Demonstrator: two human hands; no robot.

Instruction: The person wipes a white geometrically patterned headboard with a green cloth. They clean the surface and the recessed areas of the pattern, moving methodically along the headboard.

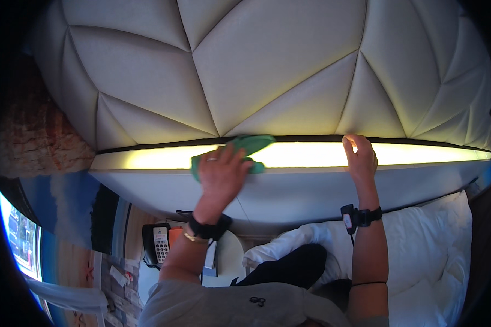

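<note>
My left hand (225, 169) presses a green cloth (255, 146) onto the lit ledge (302, 154) at the foot of a padded headboard panel (278, 69). Part of the cloth spreads past my fingers, reaching the dark strip under the padding. Farther right, my right hand (359, 155) rests on the same glowing ledge with its fingers bent; no object shows in it. Black straps with small devices are around both wrists.
Below the ledge is a smooth pale panel (163, 192). A corded telephone (157, 245) stands on a white round-edged bedside table (229, 253) at the lower left. White bedding (425, 245) lies at the lower right. A bright window (20, 237) is far left.
</note>
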